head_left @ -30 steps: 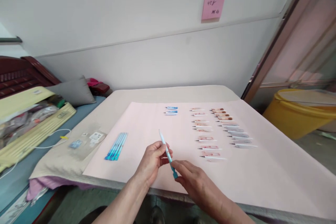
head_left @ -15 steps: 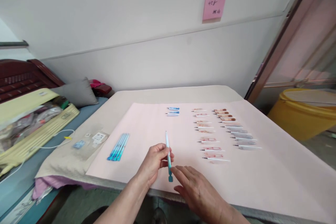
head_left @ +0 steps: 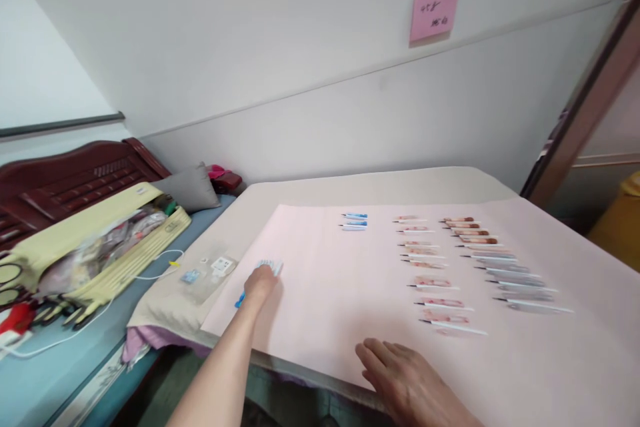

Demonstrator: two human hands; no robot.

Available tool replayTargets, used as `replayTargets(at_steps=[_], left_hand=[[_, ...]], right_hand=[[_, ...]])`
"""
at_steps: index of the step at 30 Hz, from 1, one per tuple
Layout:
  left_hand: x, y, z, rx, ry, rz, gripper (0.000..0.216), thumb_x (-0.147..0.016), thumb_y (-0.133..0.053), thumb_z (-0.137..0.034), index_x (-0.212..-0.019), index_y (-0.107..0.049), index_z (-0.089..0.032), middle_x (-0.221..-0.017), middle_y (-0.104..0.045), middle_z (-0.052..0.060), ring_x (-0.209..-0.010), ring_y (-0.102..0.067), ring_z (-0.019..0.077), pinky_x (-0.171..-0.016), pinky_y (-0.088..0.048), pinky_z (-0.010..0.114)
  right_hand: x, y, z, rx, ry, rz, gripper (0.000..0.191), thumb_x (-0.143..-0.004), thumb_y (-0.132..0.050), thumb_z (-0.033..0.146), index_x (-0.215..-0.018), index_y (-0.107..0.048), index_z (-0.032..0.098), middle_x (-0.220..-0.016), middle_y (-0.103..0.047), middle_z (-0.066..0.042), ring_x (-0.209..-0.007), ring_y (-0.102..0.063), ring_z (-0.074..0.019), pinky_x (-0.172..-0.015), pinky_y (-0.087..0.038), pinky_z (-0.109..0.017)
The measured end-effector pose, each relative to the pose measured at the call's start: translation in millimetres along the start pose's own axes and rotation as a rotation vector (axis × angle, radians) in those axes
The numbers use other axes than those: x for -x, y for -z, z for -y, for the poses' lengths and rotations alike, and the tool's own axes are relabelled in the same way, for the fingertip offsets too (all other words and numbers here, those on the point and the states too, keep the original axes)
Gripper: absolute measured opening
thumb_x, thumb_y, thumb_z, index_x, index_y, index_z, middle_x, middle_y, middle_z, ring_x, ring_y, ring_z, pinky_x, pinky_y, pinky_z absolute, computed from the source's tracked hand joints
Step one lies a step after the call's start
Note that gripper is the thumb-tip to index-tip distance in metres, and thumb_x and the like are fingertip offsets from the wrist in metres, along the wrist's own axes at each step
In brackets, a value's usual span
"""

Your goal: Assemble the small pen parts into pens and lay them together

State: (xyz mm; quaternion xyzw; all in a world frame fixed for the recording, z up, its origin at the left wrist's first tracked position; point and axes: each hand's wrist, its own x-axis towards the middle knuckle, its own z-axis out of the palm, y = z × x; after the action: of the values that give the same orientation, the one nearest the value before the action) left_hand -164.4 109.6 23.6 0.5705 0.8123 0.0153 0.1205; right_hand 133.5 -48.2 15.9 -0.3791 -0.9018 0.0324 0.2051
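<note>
"45" is written on a note (head_left: 435, 12) above the pink sheet (head_left: 325, 293). At the sheet's left, slanted pens (head_left: 241, 300), pale ends farthest, are covered by the left hand (head_left: 261, 282), fingers indiscernible; the right hand's (head_left: 400, 372) are loosely bunched.

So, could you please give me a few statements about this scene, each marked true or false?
The left hand is over the blue pens. True.
The right hand is gripping a pen. False: nothing shows in its grasp.
A pink note is taped to the wall. True.
The grey pillow is right of the pink sheet. False: it lies to its left.
The two hands are apart. True.
</note>
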Motion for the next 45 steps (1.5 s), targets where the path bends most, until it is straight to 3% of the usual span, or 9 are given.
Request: replayTargets(at_steps=[5, 10, 27, 34, 39, 45], left_hand=[[-8, -15, 6, -0.119, 0.051, -0.008, 0.023, -0.076, -0.050, -0.025, -0.095, -0.059, -0.015, -0.104, -0.063, 0.015, -0.098, -0.058, 0.0267, -0.074, -0.043, 0.034], [-10, -17, 9, -0.174, 0.072, -0.012, 0.023, -0.076, -0.050, -0.025, -0.095, -0.059, -0.016, -0.104, -0.064, 0.013, -0.098, -0.058, 0.0252, -0.075, -0.043, 0.032], [6, -2, 3, -0.193, 0.086, -0.031, 0.023, -0.076, -0.049, -0.026, -0.095, -0.061, -0.018, -0.102, -0.064, 0.015, -0.096, -0.060, 0.0248, -0.072, -0.044, 0.031], [19, 5, -32, -0.148, -0.100, 0.010, 0.023, -0.079, -0.045, -0.033, -0.088, -0.061, -0.019, -0.096, -0.066, 0.013, -0.093, -0.060, 0.0248, -0.072, -0.043, 0.032], [53, 8, -60, -0.073, -0.265, 0.001, 0.022, -0.080, -0.045, -0.039, -0.087, -0.058, -0.022, -0.094, -0.066, 0.008, -0.093, -0.058, 0.0232, -0.075, -0.040, 0.031], [91, 24, -69, 0.003, -0.429, -0.041, 0.018, -0.084, -0.041, -0.034, -0.087, -0.054, -0.022, -0.091, -0.063, 0.005, -0.088, -0.059, 0.0208, -0.072, -0.039, 0.030]], right_hand=[[2, -3, -2, 0.035, -0.020, 0.052, 0.013, -0.080, -0.048, 0.009, -0.083, -0.047, 0.022, -0.077, -0.057, 0.000, -0.061, -0.049, -0.0155, -0.055, -0.027, -0.029], [3, 0, 0, 0.046, -0.023, 0.064, 0.015, -0.076, -0.051, 0.007, -0.080, -0.048, 0.022, -0.076, -0.057, 0.001, -0.061, -0.049, -0.0153, -0.055, -0.026, -0.029], [3, 1, -1, 0.055, -0.026, 0.099, 0.017, -0.074, -0.050, 0.004, -0.078, -0.049, 0.020, -0.074, -0.058, 0.000, -0.058, -0.048, -0.0136, -0.053, -0.026, -0.028], [0, -4, 0, 0.078, -0.037, 0.121, 0.009, -0.079, -0.049, 0.013, -0.076, -0.048, 0.021, -0.072, -0.059, 0.002, -0.059, -0.051, -0.0138, -0.052, -0.028, -0.027], [-2, -19, -4, 0.087, -0.103, 0.188, 0.010, -0.078, -0.051, 0.012, -0.077, -0.049, 0.021, -0.075, -0.060, 0.001, -0.060, -0.055, -0.0139, -0.052, -0.029, -0.025], [-15, -32, -13, -0.105, -0.287, 0.226, 0.013, -0.079, -0.045, 0.012, -0.081, -0.054, 0.022, -0.081, -0.062, 0.002, -0.071, -0.060, -0.0121, -0.060, -0.038, -0.021]])
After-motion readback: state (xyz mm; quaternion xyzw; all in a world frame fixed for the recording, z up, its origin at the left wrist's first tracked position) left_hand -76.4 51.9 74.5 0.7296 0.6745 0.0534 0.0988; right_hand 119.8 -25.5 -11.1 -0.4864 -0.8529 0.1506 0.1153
